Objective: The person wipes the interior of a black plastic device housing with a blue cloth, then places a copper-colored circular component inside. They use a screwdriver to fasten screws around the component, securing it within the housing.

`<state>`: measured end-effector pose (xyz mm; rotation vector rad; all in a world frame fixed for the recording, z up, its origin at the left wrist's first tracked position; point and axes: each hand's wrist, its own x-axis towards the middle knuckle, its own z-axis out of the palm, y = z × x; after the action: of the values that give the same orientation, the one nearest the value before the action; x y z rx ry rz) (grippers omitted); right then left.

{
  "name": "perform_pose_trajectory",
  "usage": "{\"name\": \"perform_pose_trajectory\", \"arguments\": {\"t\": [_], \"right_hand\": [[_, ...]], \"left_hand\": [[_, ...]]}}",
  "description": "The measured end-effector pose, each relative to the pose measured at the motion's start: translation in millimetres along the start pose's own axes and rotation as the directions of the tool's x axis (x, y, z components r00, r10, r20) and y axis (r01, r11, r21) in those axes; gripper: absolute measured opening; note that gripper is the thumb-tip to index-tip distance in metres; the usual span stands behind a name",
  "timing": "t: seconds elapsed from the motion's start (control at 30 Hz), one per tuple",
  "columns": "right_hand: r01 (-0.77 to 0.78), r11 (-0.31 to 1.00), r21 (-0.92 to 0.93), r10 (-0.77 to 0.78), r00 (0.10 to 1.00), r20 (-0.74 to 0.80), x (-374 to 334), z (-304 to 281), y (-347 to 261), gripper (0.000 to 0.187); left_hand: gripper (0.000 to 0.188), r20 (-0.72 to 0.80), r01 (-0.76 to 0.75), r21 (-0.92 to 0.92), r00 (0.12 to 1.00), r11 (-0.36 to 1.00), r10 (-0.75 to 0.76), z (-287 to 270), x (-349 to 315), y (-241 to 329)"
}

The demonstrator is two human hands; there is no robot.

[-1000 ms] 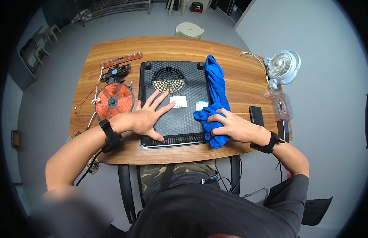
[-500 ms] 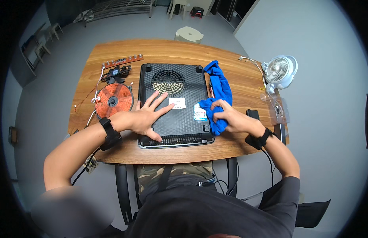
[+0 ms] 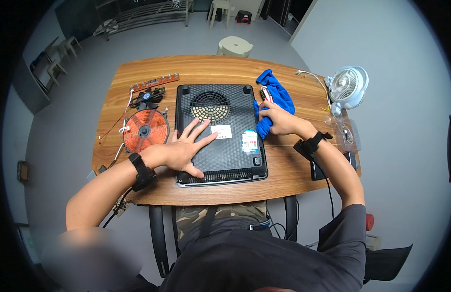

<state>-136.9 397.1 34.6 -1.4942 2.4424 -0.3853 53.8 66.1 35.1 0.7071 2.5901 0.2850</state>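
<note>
A black induction cooker casing [image 3: 228, 155] lies on the table with its vented, footed underside facing up and two stickers on it. My left hand [image 3: 184, 150] rests flat on its left half, fingers spread. At the right edge of the casing, my right hand [image 3: 282, 119] grips a bunched part of a blue cloth [image 3: 280, 92] with curled fingers. The rest of the cloth trails away toward the far side. Partly on the cloth, a red, white and black handled tool [image 3: 266, 93] shows just beyond my right hand; its lower end is hidden.
Left of the casing lie a copper coil [image 3: 157, 127], a small black fan [image 3: 148, 96] and a red circuit strip [image 3: 162, 81] with wires. A white desk fan [image 3: 346, 88] and a clear plastic box [image 3: 352, 137] stand at the right edge. Beyond the table is a stool [image 3: 235, 46].
My right hand has moved away from me along the casing's right edge with the cloth, uncovering the corner sticker. More of the handled tool shows. My left hand stays on the casing.
</note>
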Motion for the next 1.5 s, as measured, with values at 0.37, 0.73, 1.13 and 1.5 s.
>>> {"name": "perform_pose_trajectory", "arguments": {"t": [0.37,0.73,1.13,1.5], "right_hand": [[0.132,0.976,0.175,-0.139,0.990,0.025,-39,-19,-79,0.036],[0.388,0.902,-0.191,-0.425,0.876,-0.226,-2,-21,-179,0.051],[0.613,0.686,-0.391,-0.647,0.760,0.059,52,69,-208,0.037],[0.473,0.864,-0.172,-0.457,0.881,0.127,105,72,-211,0.032]], "left_hand": [[0.126,0.023,0.029,0.022,0.999,0.999,-0.030,-3,0,4],[0.070,-0.258,-0.001,0.073,0.966,0.997,0.020,-14,-11,-35],[0.059,-0.322,-0.004,0.059,0.947,0.998,0.023,-28,-1,-67],[0.044,-0.385,-0.182,0.055,0.903,0.982,0.189,-31,8,-86]]}}
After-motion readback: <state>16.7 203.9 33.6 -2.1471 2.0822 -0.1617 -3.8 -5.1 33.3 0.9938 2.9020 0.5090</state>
